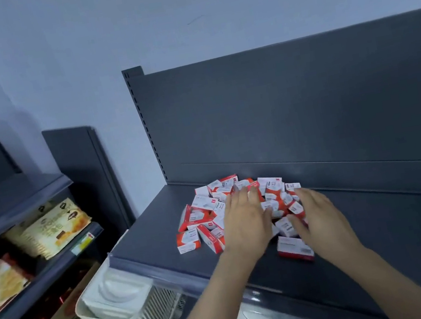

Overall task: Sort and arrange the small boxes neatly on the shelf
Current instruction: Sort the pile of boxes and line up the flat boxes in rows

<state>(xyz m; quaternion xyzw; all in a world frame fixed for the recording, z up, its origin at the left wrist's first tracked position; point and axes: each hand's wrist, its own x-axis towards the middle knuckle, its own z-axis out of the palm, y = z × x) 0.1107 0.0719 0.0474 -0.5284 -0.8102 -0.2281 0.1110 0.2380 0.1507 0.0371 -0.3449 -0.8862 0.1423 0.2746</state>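
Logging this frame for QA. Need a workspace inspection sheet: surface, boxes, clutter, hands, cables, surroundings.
Surface: dark grey shelf, flat, with a back panel behind it.
Job's things: small red and white boxes in a loose jumbled pile, not yet sorted; one box lies nearer the front edge.
Clutter: nothing seen.
Hands: left hand and right hand both rest on the pile, fingers fairly straight.
Cables: nothing seen.
Surroundings: white basket below the shelf on the left; snack packs on the neighbouring shelving; plain wall behind.
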